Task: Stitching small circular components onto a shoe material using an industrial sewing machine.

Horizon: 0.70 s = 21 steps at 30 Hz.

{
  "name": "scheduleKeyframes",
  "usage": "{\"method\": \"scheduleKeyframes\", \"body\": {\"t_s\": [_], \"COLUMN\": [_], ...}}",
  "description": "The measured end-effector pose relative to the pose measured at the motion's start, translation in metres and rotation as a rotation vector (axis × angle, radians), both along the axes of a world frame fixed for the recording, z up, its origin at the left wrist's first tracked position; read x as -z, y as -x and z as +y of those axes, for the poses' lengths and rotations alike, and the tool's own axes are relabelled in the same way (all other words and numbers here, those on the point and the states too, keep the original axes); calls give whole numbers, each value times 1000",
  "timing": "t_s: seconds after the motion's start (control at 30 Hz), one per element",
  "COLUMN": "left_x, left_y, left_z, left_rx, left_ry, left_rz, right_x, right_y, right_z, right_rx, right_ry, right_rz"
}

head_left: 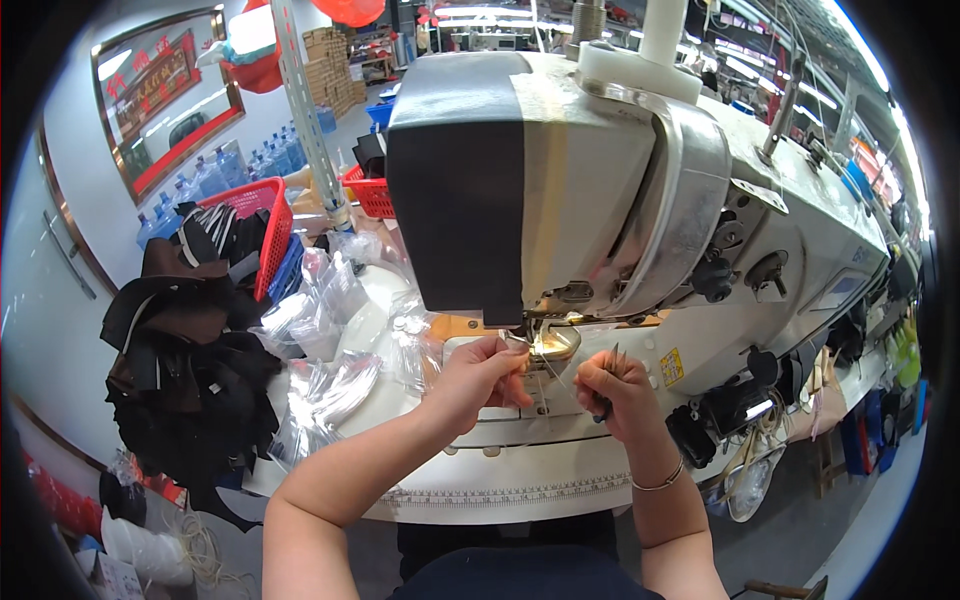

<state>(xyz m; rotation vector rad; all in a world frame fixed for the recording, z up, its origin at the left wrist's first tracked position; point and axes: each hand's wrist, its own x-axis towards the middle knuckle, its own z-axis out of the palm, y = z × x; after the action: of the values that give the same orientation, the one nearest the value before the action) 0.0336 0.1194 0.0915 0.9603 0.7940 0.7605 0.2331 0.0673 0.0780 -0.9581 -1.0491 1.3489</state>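
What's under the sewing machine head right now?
A brightly lit metal part and pale thread show below it, beside the left hand. Anything farther back is covered by the machine head itself.

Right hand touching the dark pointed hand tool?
Touching. The head view shows the right hand closed around the dark pointed hand tool, which sticks out above and below the fingers.

The sewing machine (590,180) has a smooth, pale painted body with a satin sheen; its dark front cover (455,190) looks matt. The desk (560,478) is smooth and lightly glossy. Clear plastic bags (335,300) shine, crinkled. The basket (277,235) is red plastic, the bracelet (662,482) shiny metal, the bottles (226,168) translucent plastic.
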Motion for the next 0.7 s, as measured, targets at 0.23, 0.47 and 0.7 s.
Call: {"method": "scheduleKeyframes", "body": {"t_s": [0.23, 0.47, 0.7], "left_x": [-3, -7, -49], "left_y": [1, 24, 18], "left_z": [-6, 45, 50], "left_rx": [46, -227, 293], "left_ry": [-286, -1222, -999], "left_rz": [250, 549, 726], "right_x": [-9, -19, -21], "right_y": [-18, -24, -18], "right_z": [20, 38, 37], "right_rx": [-47, -94, 411], "right_ry": [18, 18, -333], "right_rz": [46, 36, -820]}}
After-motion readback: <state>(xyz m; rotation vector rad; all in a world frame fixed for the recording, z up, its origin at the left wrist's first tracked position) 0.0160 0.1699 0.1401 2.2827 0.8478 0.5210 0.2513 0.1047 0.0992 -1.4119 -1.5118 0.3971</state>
